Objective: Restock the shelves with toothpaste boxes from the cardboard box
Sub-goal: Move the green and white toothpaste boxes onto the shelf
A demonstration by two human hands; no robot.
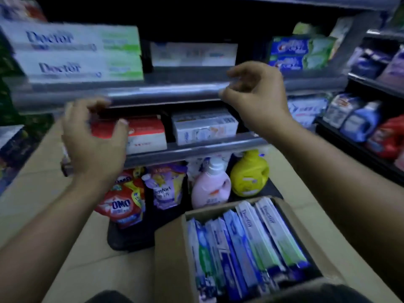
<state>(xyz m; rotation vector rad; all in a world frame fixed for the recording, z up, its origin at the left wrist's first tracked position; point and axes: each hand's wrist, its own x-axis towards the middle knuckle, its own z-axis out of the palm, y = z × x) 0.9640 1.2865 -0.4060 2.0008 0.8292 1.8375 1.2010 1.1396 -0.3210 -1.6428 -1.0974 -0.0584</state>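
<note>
1. Two bare hands, both empty: left hand (94, 147) spread wide in front of the red-and-white toothpaste box (144, 134) on the middle grey shelf; contact unclear, blurred.
2. Right hand (255, 92) loosely curled, half open, at the upper grey shelf rail (166, 90).
3. Next pick, likely: reach down to the brown cardboard box (172, 243), grip one white-green toothpaste box (277, 232) by its long sides.
4. Face it label-out beside the stacked white-green Doctor boxes (80, 51).
</note>
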